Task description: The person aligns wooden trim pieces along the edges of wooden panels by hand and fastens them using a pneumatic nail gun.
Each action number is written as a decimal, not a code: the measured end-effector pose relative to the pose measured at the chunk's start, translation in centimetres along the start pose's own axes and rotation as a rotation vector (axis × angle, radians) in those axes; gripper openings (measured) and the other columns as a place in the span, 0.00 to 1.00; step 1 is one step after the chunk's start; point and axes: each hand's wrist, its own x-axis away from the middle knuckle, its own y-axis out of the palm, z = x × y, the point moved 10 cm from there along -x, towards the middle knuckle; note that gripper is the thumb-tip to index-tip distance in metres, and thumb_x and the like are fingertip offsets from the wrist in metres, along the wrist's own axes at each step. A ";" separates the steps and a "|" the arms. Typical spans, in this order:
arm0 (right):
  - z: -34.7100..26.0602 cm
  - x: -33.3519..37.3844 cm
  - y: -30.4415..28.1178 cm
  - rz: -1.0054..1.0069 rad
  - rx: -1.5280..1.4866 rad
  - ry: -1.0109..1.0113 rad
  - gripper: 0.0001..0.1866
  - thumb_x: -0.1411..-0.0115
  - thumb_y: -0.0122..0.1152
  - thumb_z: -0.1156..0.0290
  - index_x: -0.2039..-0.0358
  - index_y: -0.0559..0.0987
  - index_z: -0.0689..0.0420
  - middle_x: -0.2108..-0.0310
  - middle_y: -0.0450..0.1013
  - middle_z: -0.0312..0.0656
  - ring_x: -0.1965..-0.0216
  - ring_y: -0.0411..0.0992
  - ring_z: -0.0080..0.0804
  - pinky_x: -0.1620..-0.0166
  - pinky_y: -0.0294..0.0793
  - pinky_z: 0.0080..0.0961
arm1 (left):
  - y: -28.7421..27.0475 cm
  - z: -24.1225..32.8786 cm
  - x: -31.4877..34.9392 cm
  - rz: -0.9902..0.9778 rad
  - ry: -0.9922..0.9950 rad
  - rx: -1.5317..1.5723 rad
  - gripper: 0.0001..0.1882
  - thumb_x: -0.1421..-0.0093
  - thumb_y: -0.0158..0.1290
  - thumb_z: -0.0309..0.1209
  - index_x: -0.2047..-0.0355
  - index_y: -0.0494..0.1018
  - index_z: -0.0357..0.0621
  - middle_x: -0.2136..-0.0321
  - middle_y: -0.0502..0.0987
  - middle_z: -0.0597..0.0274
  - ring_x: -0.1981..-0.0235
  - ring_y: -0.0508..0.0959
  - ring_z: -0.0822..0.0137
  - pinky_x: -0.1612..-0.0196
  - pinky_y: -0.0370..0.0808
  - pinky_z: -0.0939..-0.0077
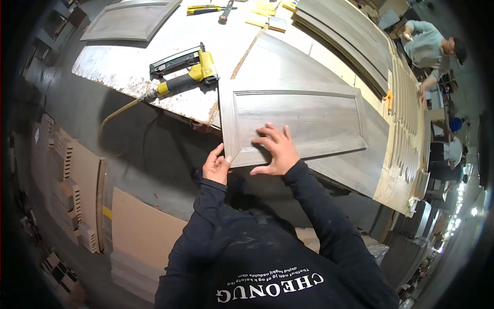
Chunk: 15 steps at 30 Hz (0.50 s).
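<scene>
A grey wood-grain cabinet door (319,121) with a framed, recessed panel lies across the near edge of the bench, partly over another grey panel (355,172). At its near left corner my left hand (216,166) grips the frame, thumb on top and fingers around the side. My right hand (278,150) is over the door's lower left part, fingers spread, holding nothing; whether its fingertips touch the surface I cannot tell. To the left of the door a yellow and black air nailer (193,72) rests on its side on the white bench top, hose attached.
Another grey door (128,21) lies at the far left of the bench (116,64). Pliers (206,9) and a small tool (226,11) lie at the back. Stacked grey panels (345,38) stand far right. A co-worker (429,46) stands beyond. The air hose (110,117) hangs off the edge.
</scene>
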 end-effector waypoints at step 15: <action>16.8 11.5 -5.9 0.176 0.336 0.744 0.42 0.51 0.57 0.41 0.38 0.60 0.46 0.35 0.50 0.46 0.35 0.46 0.52 0.42 0.50 0.60 | 1.9 -1.6 0.6 -0.068 -0.015 0.169 0.40 0.52 0.52 0.11 0.39 0.50 0.38 0.61 0.74 0.52 0.60 0.76 0.66 0.56 0.74 0.75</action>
